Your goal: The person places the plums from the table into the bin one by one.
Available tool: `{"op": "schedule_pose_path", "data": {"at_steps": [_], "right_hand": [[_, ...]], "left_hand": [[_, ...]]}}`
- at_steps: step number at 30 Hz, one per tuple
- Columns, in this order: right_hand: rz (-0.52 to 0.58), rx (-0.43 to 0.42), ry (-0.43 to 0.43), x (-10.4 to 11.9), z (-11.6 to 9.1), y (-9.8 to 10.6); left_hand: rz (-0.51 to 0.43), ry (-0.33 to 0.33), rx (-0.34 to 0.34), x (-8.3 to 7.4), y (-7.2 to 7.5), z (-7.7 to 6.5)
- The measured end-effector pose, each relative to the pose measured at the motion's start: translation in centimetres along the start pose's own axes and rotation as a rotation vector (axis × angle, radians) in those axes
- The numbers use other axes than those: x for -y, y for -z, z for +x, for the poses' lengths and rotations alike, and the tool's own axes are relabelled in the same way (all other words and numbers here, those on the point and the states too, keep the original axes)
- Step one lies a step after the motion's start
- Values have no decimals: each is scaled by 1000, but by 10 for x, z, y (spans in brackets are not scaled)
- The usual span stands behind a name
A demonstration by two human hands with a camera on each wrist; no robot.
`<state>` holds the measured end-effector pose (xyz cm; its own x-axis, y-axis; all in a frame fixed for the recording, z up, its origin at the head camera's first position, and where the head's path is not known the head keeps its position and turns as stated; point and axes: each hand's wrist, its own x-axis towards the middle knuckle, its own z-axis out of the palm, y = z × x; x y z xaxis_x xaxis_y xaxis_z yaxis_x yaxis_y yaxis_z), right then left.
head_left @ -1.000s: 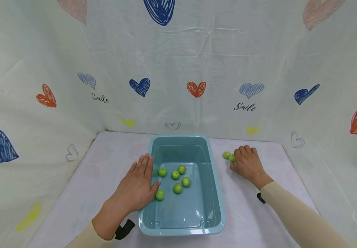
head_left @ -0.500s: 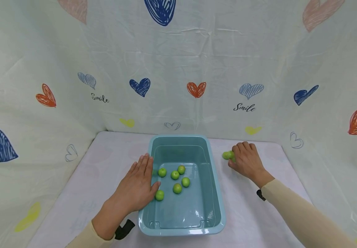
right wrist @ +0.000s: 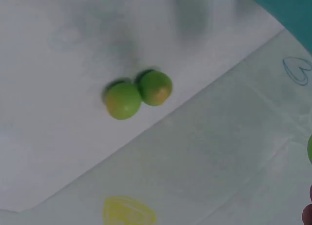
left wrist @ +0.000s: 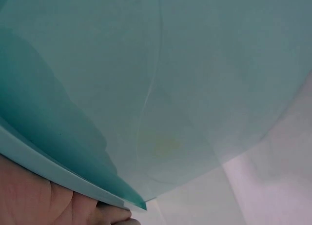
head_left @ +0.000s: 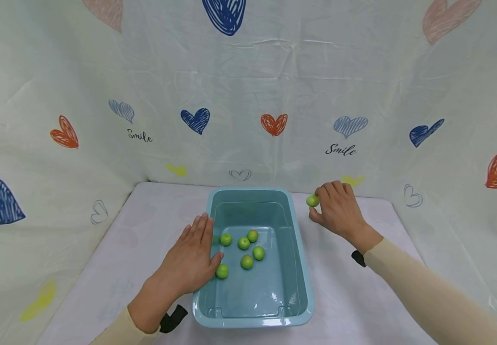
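Observation:
Between thumb and fingers, my right hand (head_left: 340, 213) pinches a small round green fruit (head_left: 312, 201) above the table's far right part. In the right wrist view, only a sliver of that fruit and the fingertips (right wrist: 307, 214) show at the right edge. Two more green fruits, one nearer (right wrist: 123, 101) and one beside it (right wrist: 155, 88), lie touching on the table there; the head view does not show them clearly. My left hand (head_left: 190, 256) rests with straight fingers along the left side of a blue-green plastic basin (head_left: 254, 322), thumb at its rim. Several green fruits (head_left: 259, 253) lie inside.
The basin stands mid-table on a pale cloth (head_left: 166, 201). A white plastic sheet (head_left: 235, 76) printed with hearts rises behind and at both sides of the table. In the left wrist view, the basin's wall (left wrist: 146, 88) fills most of the picture.
My right hand has risen and moved a little away and to the left, lifting one green fruit off the table. My left hand and the fruits in the basin have stayed put.

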<state>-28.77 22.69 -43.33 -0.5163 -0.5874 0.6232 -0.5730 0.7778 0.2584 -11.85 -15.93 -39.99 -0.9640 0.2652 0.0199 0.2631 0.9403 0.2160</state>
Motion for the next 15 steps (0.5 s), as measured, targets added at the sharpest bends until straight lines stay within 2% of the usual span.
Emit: {"op": "schedule_pose_path", "data": {"at_steps": [8, 15], "right_hand": [[97, -38, 1, 26, 37, 26], [149, -67, 59, 52, 55, 39]], "left_hand": [[-7, -1, 1, 0, 0, -1], [-7, -3, -3, 0, -1, 0]]}}
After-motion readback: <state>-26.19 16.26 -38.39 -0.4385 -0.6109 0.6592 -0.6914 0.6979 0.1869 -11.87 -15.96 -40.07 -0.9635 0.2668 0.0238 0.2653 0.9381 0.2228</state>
